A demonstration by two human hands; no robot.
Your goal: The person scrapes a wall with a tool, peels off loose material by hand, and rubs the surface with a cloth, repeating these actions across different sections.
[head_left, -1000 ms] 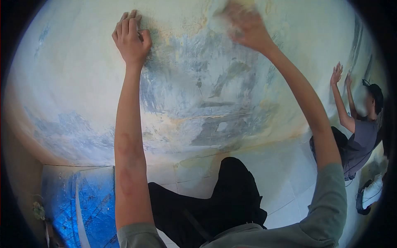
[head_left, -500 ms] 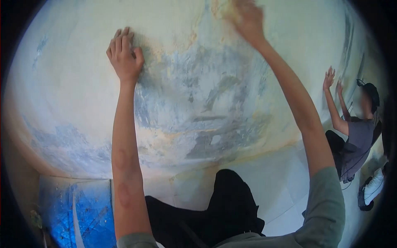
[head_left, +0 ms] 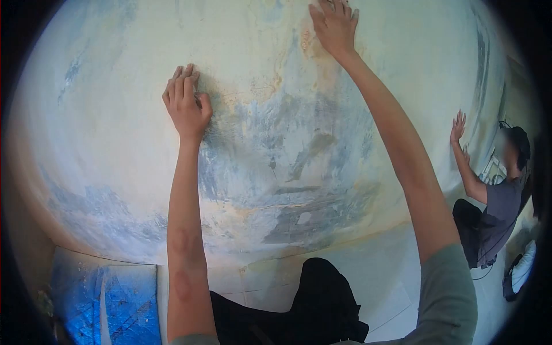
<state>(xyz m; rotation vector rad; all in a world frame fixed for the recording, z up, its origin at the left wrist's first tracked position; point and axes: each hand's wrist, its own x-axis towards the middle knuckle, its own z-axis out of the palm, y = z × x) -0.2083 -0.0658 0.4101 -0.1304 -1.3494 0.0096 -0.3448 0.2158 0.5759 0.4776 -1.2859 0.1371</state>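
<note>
My left hand [head_left: 187, 106] rests against the pale wall [head_left: 126, 115], its fingers bent and a little apart, with dusty fingertips. No object shows in it. Higher up and to the right, my right hand [head_left: 336, 26] touches the wall with its fingers spread, the tips close to the top edge of the view. Nothing shows between those fingers either. Below and between the two hands, the wall surface is patchy, with blue-grey stains, scrapes and yellowish marks.
A co-worker [head_left: 500, 213] in a dark cap sits at the right, one raised hand [head_left: 457, 127] at the wall. A blue sheet [head_left: 132, 299] stands at the lower left. Pale floor tiles [head_left: 379, 287] lie along the wall's foot. A white bundle [head_left: 522, 267] is at the far right.
The view has shifted, so the wall and floor appear lower. My right hand, blurred before, is now sharp, with its fingers spread on the wall. The co-worker's hands have changed position.
</note>
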